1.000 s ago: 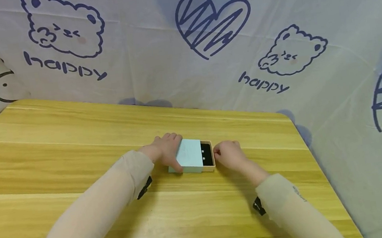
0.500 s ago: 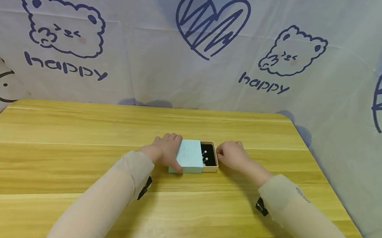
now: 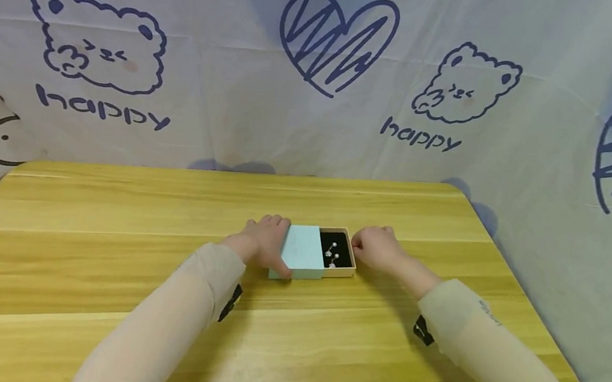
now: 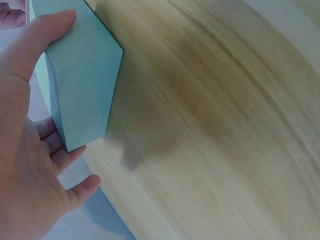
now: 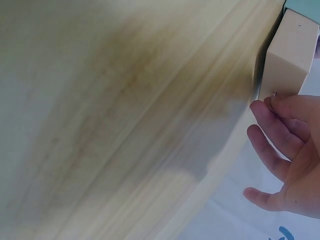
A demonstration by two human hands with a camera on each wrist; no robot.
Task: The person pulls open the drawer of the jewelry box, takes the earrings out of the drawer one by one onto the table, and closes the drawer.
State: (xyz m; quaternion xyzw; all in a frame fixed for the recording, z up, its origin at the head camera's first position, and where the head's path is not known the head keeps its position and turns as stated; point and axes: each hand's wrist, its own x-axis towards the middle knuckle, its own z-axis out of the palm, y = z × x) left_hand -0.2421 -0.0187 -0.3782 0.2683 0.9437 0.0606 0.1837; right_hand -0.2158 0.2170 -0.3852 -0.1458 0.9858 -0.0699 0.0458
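A light-blue jewelry box sleeve (image 3: 303, 250) lies on the wooden table, with its cream inner drawer (image 3: 340, 272) sliding out at the right. On the drawer's black lining lies a pair of earrings (image 3: 335, 256) with pearl-like studs and dangling ends. My left hand (image 3: 269, 241) grips the sleeve's left part, thumb on the near side and fingers around the far side; the left wrist view shows the sleeve's closed end (image 4: 87, 102). At the drawer's end my right hand (image 3: 377, 248) pinches a small pull tab (image 5: 272, 101) between thumb and index finger, mostly hidden by the fingertips.
The wooden table (image 3: 281, 355) has a rounded far-right corner. Behind it hangs a pale cloth (image 3: 246, 89) with bear, heart and lettering drawings, continuing down the right side.
My right hand has moved slightly right, drawing the drawer further out of the sleeve. More of the earrings shows. My left hand keeps its hold on the sleeve.
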